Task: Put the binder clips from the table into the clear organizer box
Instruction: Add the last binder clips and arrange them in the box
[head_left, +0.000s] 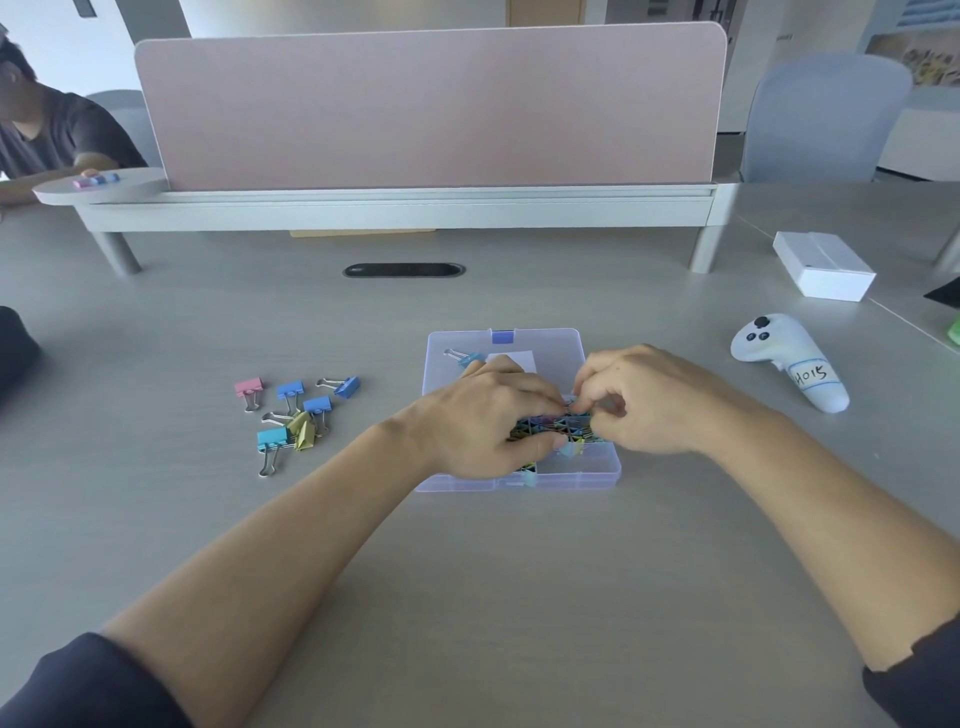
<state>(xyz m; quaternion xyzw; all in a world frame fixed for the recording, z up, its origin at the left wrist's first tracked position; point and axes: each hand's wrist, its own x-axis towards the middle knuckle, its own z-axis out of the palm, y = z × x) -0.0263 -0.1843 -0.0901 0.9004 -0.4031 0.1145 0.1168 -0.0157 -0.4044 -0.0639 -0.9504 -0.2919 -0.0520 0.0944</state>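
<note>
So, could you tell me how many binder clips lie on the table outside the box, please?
6, all left of the organizer box: pink clip, three blue clips, yellow clip, teal clip; the yellow may hide another.

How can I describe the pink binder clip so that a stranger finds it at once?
Start at the clear plastic organizer box in the middle of the grey table. Left of it lies a loose group of small coloured binder clips. The pink binder clip is the leftmost, and the only pink one; the others are blue, teal or yellow.
</note>
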